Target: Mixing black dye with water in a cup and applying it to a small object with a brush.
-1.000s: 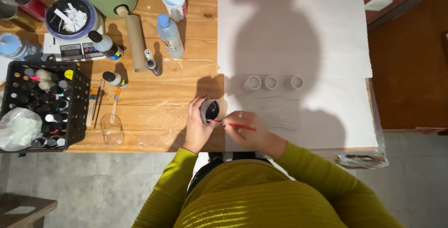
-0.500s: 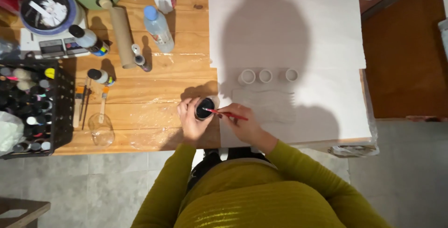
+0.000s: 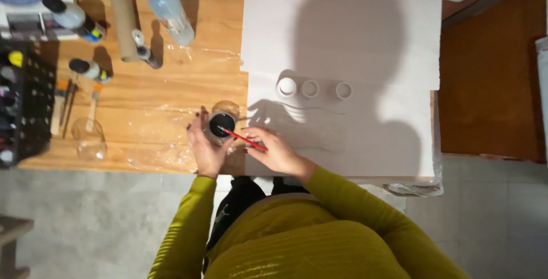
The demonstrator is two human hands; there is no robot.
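Left hand closed around small jar of black paint; right hand pinches red brush, tip pointing far-left into jar.

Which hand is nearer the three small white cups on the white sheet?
Right. The right hand lies on the white sheet just below the cups; the left hand is farther left, holding a black-filled jar.

red brush tip now inside the dark cup, no longer beside it
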